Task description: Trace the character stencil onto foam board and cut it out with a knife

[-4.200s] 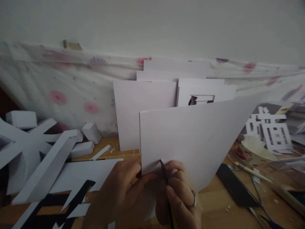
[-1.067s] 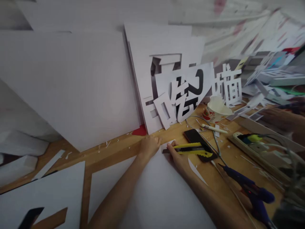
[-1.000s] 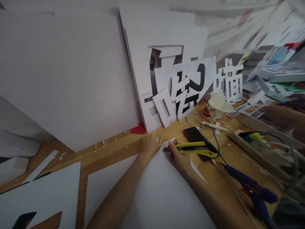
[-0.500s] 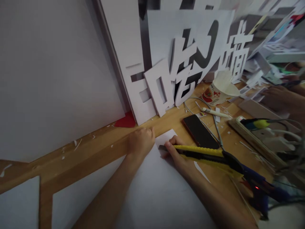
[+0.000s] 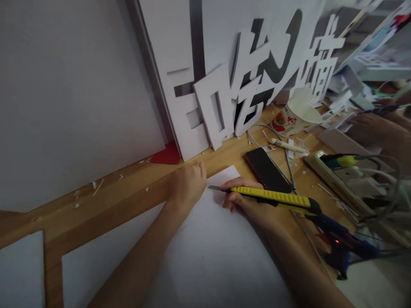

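Note:
My right hand [image 5: 242,199] is closed round a yellow-and-black utility knife [image 5: 272,194]. Its bare blade points left, over the far end of a large white board [image 5: 221,244]. Just left of the blade tip, my left hand [image 5: 186,184] rests at the board's far left edge, curled with the thumb outward. Its fingertips are hidden, so what they grip, if anything, does not show. I cannot tell whether the blade touches the board. A black phone [image 5: 268,170] lies beyond my right hand.
Cut-out white characters [image 5: 215,107] lean at the back. A paper cup [image 5: 293,115], power strip [image 5: 337,182] and glue gun [image 5: 340,241] stand right, among cables. Another person's hand [image 5: 372,128] is at far right. White scraps litter the wooden table [image 5: 112,192]; a red piece [image 5: 167,155] lies behind.
The knife has swung flatter and its blade has moved left, towards my left hand. My right hand has turned with it. The whole view has shifted slightly.

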Demonstrator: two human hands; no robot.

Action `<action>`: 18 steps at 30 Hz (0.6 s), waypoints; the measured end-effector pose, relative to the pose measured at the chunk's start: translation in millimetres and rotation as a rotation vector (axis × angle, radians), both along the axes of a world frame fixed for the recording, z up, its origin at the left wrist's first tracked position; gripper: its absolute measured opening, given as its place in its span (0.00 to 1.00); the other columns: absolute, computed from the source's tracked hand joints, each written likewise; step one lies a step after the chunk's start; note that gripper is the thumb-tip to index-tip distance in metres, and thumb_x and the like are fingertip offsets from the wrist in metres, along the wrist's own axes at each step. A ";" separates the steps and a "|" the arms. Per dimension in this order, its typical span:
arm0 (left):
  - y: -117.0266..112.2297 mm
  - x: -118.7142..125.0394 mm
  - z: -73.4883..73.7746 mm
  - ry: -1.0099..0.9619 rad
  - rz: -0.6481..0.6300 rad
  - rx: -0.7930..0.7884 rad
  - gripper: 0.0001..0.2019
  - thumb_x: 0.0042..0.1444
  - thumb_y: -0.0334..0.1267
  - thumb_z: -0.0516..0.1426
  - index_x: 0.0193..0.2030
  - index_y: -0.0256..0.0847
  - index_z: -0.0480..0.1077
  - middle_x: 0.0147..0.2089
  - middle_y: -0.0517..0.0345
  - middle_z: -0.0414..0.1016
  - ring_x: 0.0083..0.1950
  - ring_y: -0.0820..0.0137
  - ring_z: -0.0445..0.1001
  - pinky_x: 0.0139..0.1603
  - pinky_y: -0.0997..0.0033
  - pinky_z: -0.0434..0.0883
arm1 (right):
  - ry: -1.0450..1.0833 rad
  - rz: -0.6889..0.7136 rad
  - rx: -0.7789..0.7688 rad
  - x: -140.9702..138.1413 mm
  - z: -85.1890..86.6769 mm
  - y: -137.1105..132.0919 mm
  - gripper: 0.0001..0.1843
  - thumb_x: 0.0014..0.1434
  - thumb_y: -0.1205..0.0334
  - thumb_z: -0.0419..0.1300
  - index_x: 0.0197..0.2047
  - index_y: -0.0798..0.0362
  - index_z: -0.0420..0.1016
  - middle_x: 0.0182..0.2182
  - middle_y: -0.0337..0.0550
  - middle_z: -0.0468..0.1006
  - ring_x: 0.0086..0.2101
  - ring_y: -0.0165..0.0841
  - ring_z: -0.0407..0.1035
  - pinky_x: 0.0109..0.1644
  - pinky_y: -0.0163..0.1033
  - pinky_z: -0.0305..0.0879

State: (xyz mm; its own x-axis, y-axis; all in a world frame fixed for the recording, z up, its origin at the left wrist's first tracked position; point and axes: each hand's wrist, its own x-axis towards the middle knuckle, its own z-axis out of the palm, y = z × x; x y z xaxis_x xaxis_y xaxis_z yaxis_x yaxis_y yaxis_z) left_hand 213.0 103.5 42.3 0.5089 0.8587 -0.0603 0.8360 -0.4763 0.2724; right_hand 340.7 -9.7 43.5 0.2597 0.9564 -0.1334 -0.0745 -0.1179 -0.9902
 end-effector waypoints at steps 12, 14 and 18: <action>16.3 -6.5 -9.1 -0.160 -0.235 -0.135 0.28 0.63 0.58 0.51 0.22 0.40 0.74 0.20 0.58 0.71 0.23 0.72 0.62 0.27 0.68 0.49 | -0.217 -0.116 -0.065 -6.8 -0.5 14.2 0.13 0.51 0.56 0.59 0.21 0.53 0.78 0.08 0.31 0.58 0.13 0.22 0.49 0.16 0.32 0.40; 22.1 -8.2 -10.8 -0.246 -0.267 -0.228 0.28 0.60 0.58 0.54 0.17 0.39 0.68 0.17 0.62 0.63 0.22 0.75 0.57 0.27 0.69 0.48 | -0.258 -0.090 -0.083 -5.6 3.3 17.2 0.14 0.50 0.56 0.58 0.20 0.53 0.77 0.08 0.31 0.57 0.14 0.23 0.49 0.17 0.32 0.39; 27.7 -9.8 -15.9 -0.357 -0.277 -0.316 0.29 0.58 0.57 0.57 0.15 0.39 0.60 0.15 0.66 0.55 0.21 0.77 0.53 0.27 0.70 0.47 | -0.269 -0.060 -0.122 -2.6 5.4 18.5 0.15 0.50 0.55 0.57 0.20 0.53 0.77 0.09 0.31 0.57 0.15 0.23 0.49 0.19 0.32 0.40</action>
State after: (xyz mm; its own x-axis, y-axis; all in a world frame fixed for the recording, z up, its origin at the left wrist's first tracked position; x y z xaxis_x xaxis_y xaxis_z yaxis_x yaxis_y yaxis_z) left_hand 203.1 131.2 26.4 0.7497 0.6574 -0.0761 0.5204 -0.5145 0.6816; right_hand 338.1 8.7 48.9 0.3571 0.9193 -0.1653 0.1782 -0.2408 -0.9541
